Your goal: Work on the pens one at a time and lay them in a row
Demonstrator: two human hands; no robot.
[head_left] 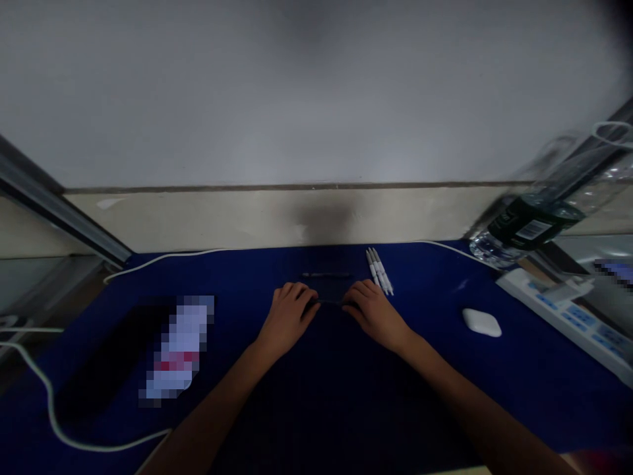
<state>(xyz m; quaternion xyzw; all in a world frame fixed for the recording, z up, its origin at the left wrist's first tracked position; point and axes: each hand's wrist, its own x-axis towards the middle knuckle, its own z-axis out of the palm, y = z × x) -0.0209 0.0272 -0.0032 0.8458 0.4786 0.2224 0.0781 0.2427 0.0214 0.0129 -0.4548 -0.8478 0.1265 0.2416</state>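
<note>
Between my two hands runs a slim dark pen (330,303), held low over the blue mat. My left hand (291,311) is closed on its left end, thumb and fingers pinched together. At the right end, the fingers of my right hand (373,310) grip it in the same way. Just beyond them another dark pen (326,274) lies crosswise on the mat. Several white pens (380,270) lie side by side past my right hand. The held pen's ends are hidden by my fingers.
A blue mat (420,409) covers the table. To the left lies a blurred-out phone-like object (180,349) near a white cable (52,402). On the right are a white earbud case (482,322), a power strip (568,323) and a clear bottle (531,224). A wall (247,218) stands behind.
</note>
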